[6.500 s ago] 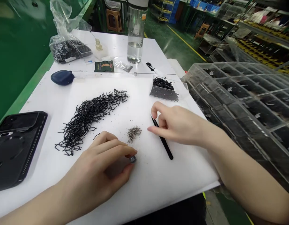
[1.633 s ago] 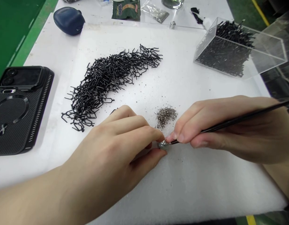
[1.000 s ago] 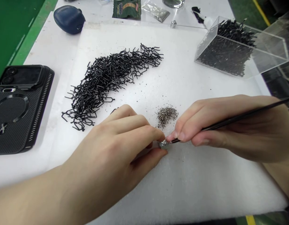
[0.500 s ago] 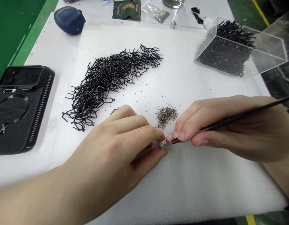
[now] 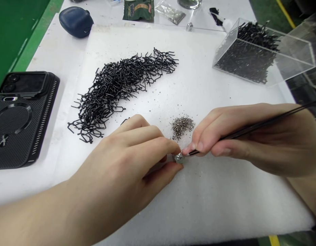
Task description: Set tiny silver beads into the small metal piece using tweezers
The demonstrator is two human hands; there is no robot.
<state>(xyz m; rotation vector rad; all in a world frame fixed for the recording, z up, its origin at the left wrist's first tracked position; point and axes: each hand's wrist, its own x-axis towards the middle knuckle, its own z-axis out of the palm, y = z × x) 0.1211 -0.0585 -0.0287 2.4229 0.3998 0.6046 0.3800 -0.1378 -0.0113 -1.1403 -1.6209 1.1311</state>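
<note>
My left hand (image 5: 132,157) rests on the white foam pad (image 5: 198,205) and pinches a small silver metal part (image 5: 178,158) between thumb and forefinger. My right hand (image 5: 255,136) grips black tweezers (image 5: 252,125), whose tip touches that part. Just behind the fingertips lies a small heap of tiny silver pieces (image 5: 182,125). A long pile of black bent wire clips (image 5: 117,85) stretches across the pad to the left of it.
A clear plastic box (image 5: 262,51) with more black clips stands at the back right. A black phone (image 5: 19,116) lies at the left edge. A dark blue case (image 5: 76,21), a green packet (image 5: 138,9) and a small bag (image 5: 170,12) sit at the back.
The tweezers' rear end has tilted slightly upward in my right hand. Both hands stay at the silver part as half a second ago.
</note>
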